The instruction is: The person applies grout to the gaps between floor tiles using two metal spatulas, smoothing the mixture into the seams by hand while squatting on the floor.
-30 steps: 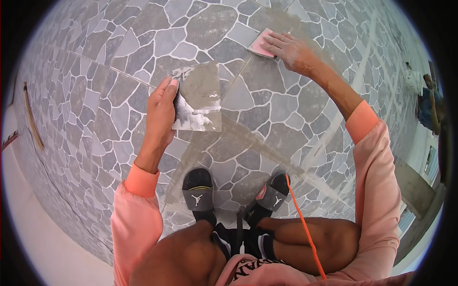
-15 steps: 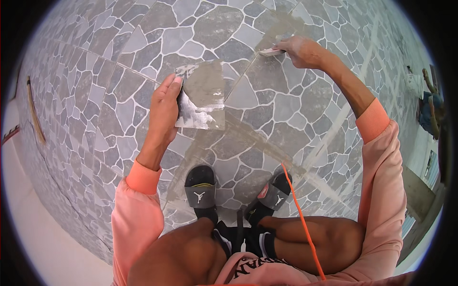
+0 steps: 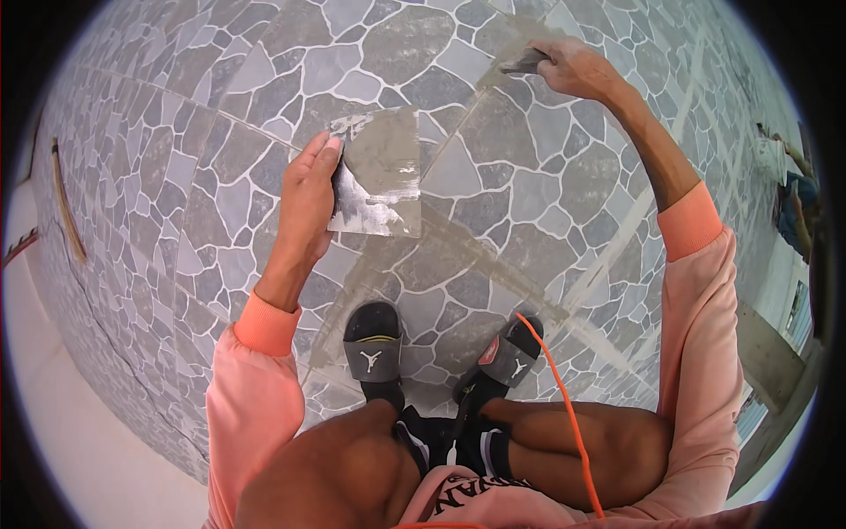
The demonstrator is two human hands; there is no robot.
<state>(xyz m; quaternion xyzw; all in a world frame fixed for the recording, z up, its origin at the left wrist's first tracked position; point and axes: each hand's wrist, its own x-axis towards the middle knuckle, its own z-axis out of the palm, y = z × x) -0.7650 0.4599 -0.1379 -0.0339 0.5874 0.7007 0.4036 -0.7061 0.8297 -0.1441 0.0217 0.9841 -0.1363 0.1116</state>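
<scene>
A flat square metal plate smeared with grey grout (image 3: 381,172) was held up over the floor by the left hand (image 3: 310,194), fingers wrapped shut around its left edge with the thumb on top, so the plate was gripped firmly and sat just left of the middle of the scene. Further away and to the right, the right hand (image 3: 575,69) was stretched out and closed on a small dark flat rubber float (image 3: 523,62), its edge pressed down against the grey stone-pattern tiled floor with white joints (image 3: 194,176). The float was touching a patch of floor smeared with grey grout (image 3: 493,35) at the far side. A wider grey smear (image 3: 414,256) was spread over the tiles between the plate and the feet. Both arms were covered in salmon-pink long sleeves (image 3: 701,291). Near the bottom, two grey and black slide sandals (image 3: 372,344) were planted flat on the tiles, knees bent in a squat above them. A thin orange cord (image 3: 564,397) was draped from the right sandal down past the right knee. Way off at the left edge, a thin wooden stick (image 3: 66,212) was lying on the floor, well apart from everything else.
</scene>
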